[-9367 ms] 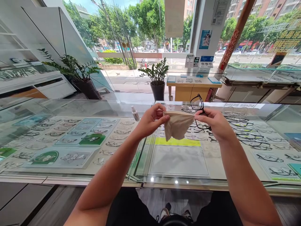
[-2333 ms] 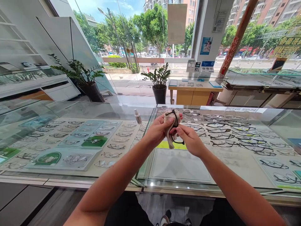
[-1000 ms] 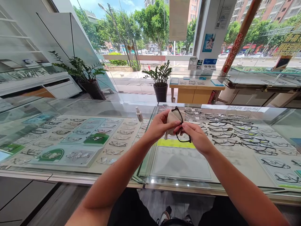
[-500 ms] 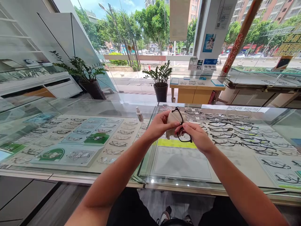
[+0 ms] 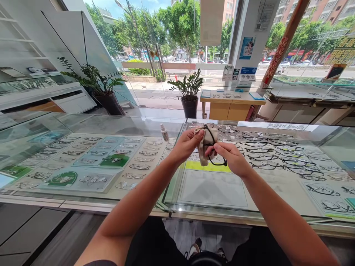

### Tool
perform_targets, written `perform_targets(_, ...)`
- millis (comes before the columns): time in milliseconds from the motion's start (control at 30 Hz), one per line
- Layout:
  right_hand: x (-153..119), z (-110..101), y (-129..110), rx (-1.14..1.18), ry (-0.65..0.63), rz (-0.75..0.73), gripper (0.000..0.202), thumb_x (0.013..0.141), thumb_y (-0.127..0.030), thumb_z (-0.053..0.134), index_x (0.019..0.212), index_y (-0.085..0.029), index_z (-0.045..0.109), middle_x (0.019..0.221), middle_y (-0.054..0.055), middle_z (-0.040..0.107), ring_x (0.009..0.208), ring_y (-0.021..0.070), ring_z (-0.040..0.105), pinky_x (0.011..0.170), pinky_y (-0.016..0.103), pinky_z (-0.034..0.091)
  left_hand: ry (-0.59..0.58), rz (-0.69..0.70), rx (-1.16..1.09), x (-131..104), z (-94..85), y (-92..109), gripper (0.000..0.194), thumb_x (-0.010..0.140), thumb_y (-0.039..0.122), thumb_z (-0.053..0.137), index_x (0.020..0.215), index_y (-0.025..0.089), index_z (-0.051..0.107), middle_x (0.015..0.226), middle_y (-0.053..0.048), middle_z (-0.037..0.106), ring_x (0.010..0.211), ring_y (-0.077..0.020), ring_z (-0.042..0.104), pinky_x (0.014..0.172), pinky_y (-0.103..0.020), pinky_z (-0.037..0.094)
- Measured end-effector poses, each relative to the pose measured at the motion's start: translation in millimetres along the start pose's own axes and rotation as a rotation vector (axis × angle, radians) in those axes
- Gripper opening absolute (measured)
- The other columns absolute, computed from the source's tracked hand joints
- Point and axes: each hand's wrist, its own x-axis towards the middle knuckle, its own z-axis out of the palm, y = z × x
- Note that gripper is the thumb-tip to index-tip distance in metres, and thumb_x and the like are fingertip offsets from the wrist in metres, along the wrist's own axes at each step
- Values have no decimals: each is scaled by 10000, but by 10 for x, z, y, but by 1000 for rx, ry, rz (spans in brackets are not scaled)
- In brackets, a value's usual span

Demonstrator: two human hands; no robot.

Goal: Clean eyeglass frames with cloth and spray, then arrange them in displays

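Above the glass counter, my right hand [image 5: 229,155] pinches a pair of black-framed eyeglasses [image 5: 224,162] near the bridge. The glasses are turned so that one lens is up and the other down. My left hand [image 5: 187,144] is closed on a beige cleaning cloth [image 5: 203,157], thumb on top. Part of the cloth lies against the upper lens, and a loose end hangs down beside the frame. The left fingers behind the cloth are hidden. A small white spray bottle [image 5: 164,133] stands upright on the counter, left of my hands.
The glass display counter [image 5: 212,212] holds rows of spectacle frames [image 5: 260,150] on the right and more frames [image 5: 140,167] on the left. Beyond it are a potted plant [image 5: 190,105], a wooden display cabinet [image 5: 230,109] and a large window. My legs are below the counter edge.
My left thumb and the cloth have shifted on the upper lens. The cloth is bunched differently and hangs lower. My right hand keeps its hold on the glasses.
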Motion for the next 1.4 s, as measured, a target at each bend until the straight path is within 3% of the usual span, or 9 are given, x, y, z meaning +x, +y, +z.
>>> perform_targets(200,205,-235,-389,-73,-32,-45,491,1063,-603,610,928,-207,867,910,64,795,870,207,643,863,344,506,-120,56,-21,140,85,363,450,845,435,947,1172,190,759,1002,-73,788,830,-177,723,746,-276,574)
perform_targets(367,465,-383,-965,-125,-59,-177,445,1046,-604,654,918,-243,882,913,47,803,899,205,685,886,340,541,-42,324,53,459,310,841,401,788,424,994,999,203,735,833,-9,736,697,-131,664,652,-255,534)
perform_targets(467,548,-427,-1129,-156,-67,-224,415,1030,-601,689,896,-259,881,890,36,798,864,197,697,852,338,554,28,431,100,556,404,960,381,833,494,954,898,202,717,772,9,699,662,-119,641,610,-252,498)
perform_targets(633,587,-469,-1108,-168,-119,-208,396,1034,-572,702,867,-260,880,890,40,807,846,189,716,823,330,563,100,445,136,530,356,959,437,911,605,852,831,198,711,742,-1,685,698,-148,675,606,-271,512)
perform_targets(767,614,-522,-1046,-110,-149,-142,375,1029,-558,713,901,-261,903,901,49,832,836,191,731,822,330,571,-50,311,137,513,180,1020,478,896,643,849,819,189,725,777,-38,707,779,-203,721,678,-324,580)
perform_targets(933,654,-560,-990,7,-152,-44,346,976,-551,775,913,-242,918,898,72,848,832,203,752,788,325,590,-217,217,133,519,78,1060,402,838,528,942,979,189,778,897,-74,749,838,-221,734,733,-336,599)
perform_targets(1067,684,-537,-936,28,-172,-42,376,955,-581,798,926,-227,917,889,80,846,843,208,758,807,333,599,-116,328,142,546,194,929,424,777,464,998,999,198,754,862,-26,732,721,-144,661,652,-269,543)
perform_targets(1233,693,-525,-925,-62,-205,-85,391,994,-577,766,940,-221,919,914,74,849,851,190,737,840,321,584,109,476,143,583,318,750,401,919,564,861,864,201,701,728,16,639,637,-109,586,591,-252,473)
perform_targets(1400,696,-596,-922,-54,-174,-42,391,965,-582,801,947,-211,921,918,86,854,824,186,734,810,313,589,20,385,157,618,181,783,486,960,660,769,833,196,699,761,-18,676,743,-169,675,653,-295,545)
